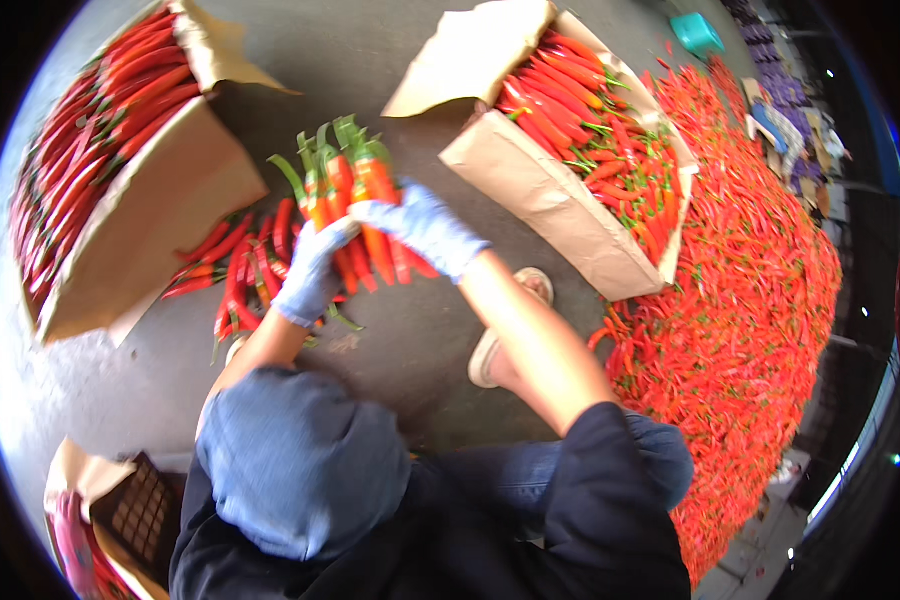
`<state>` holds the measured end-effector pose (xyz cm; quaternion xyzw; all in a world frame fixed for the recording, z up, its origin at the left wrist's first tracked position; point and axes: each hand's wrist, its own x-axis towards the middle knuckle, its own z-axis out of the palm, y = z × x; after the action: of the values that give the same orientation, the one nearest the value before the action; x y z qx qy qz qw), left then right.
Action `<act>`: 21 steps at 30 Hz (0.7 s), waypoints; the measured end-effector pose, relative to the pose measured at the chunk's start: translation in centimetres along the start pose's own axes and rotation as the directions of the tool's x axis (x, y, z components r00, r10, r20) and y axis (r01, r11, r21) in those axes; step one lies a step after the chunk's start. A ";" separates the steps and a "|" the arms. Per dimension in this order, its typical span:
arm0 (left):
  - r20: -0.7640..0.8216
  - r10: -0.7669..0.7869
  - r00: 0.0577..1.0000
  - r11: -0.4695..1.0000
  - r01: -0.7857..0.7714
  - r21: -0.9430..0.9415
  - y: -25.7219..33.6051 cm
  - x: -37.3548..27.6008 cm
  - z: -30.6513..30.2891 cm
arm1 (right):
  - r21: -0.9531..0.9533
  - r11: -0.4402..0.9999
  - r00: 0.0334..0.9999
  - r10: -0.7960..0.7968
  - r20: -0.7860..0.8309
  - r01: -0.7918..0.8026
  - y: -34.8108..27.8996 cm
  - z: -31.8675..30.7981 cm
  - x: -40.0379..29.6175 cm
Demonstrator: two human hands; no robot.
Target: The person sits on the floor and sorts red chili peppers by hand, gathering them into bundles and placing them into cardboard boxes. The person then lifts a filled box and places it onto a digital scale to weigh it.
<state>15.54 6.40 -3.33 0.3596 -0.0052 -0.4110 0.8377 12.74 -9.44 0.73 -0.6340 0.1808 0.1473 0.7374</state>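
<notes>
Between my gloved hands is a bunch of red chili peppers (376, 251), their green stems lined up at the far side. My left hand (316, 259), in a pale blue glove, grips the bunch from the left. On the right, my right hand (427, 225), gloved alike, has its fingers over the upper part of the same bunch. Beneath and left of my left hand, loose red chilies (247, 270) lie on the dark floor. To the right stands an open paper-lined box (555, 202), holding chilies (562, 97) partly in rows and partly jumbled.
Another paper-lined box (165, 217) at left holds neatly stacked chilies (97, 142). A large chili heap (750, 300) spreads along the right. A brown plastic crate (136, 499) with paper stands at lower left. Far off are a teal container (696, 34) and a person (780, 131).
</notes>
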 end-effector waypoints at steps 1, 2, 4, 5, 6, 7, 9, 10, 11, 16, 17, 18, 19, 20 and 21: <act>0.037 -0.046 0.998 0.998 0.047 -0.031 -0.2 0.5 0.8 | 0.009 0.999 0.997 0.039 -0.067 -0.039 -1.4 -0.5 -1.7; 0.059 0.028 0.998 0.997 -0.024 -0.068 0.9 0.2 2.9 | 0.036 0.995 0.990 -0.094 -0.109 0.098 -1.9 0.0 -2.3; 0.053 0.132 0.990 0.986 -0.136 0.094 2.7 0.8 4.6 | -0.106 0.950 0.914 -0.311 -0.258 0.294 -3.9 0.7 -3.5; 0.076 0.204 0.976 0.958 -0.215 0.189 4.3 0.7 5.5 | -0.238 0.929 0.875 -0.351 -0.333 0.282 -5.4 1.6 -4.1; 0.098 0.196 0.976 0.956 -0.213 0.203 6.3 0.2 5.9 | -0.294 0.902 0.846 -0.408 -0.344 0.316 -6.6 2.8 -4.1; 0.129 0.172 0.977 0.959 -0.196 0.204 7.6 -0.3 6.9 | -0.358 0.874 0.809 -0.457 -0.370 0.329 -7.6 3.0 -4.6; 0.206 0.096 0.974 0.956 -0.148 0.255 10.0 -1.6 9.0 | -0.194 0.877 0.800 -0.480 -0.360 0.439 -9.6 3.0 -5.3; 0.239 0.118 0.964 0.960 -0.172 0.219 10.6 -1.7 9.7 | -0.142 0.865 0.800 -0.500 -0.332 0.482 -10.9 3.0 -5.7; 0.270 0.140 0.953 0.964 -0.194 0.184 11.3 -1.8 10.4 | -0.087 0.848 0.797 -0.522 -0.303 0.522 -12.3 3.3 -6.1; 0.365 0.179 0.914 0.915 -0.291 0.280 13.6 -4.5 14.4 | -0.586 0.685 0.713 -0.657 -0.242 0.433 -15.4 2.3 -6.8; 0.365 0.159 0.917 0.904 -0.284 0.320 13.7 -4.2 14.7 | -0.623 0.683 0.726 -0.639 -0.254 0.382 -15.6 2.0 -7.5; 0.337 0.191 0.922 0.896 -0.304 0.324 13.4 -4.3 15.6 | -0.529 0.715 0.721 -0.646 -0.252 0.456 -15.4 1.5 -7.3; 0.335 0.203 0.920 0.892 -0.315 0.324 13.0 -3.7 16.3 | -0.430 0.735 0.715 -0.654 -0.248 0.524 -15.3 0.9 -7.3; 0.333 0.218 0.917 0.888 -0.328 0.323 12.4 -2.8 17.0 | -0.307 0.785 0.755 -0.611 -0.241 0.538 -15.5 -0.4 -7.6; 0.318 0.223 0.921 0.885 -0.328 0.331 11.7 -2.0 17.3 | -0.163 0.830 0.799 -0.557 -0.225 0.533 -15.6 -1.1 -8.6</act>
<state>16.92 2.18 17.13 0.4498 -0.2503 -0.3230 0.7942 11.96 -12.81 18.26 -0.7060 0.0802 -0.1485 0.6878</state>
